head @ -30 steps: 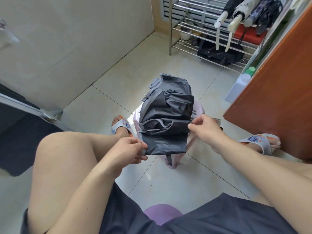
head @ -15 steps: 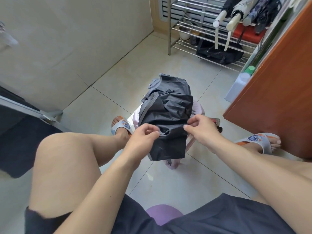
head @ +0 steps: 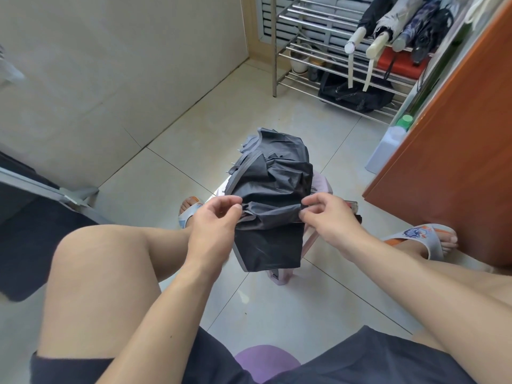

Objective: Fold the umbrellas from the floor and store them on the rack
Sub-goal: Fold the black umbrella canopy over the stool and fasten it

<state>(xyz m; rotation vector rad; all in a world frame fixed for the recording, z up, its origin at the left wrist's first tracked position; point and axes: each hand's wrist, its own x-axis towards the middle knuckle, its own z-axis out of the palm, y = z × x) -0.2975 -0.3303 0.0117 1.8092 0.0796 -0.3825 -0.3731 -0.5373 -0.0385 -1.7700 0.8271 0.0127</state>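
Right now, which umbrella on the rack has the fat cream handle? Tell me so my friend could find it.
Look at the metal rack against the far wall. Four folded umbrellas lie side by side on its upper shelf, at the right end. The cream-handled umbrella is second from the left: its canopy is pale with dark specks, while its neighbours are black or navy, and its cream handle is the thickest.
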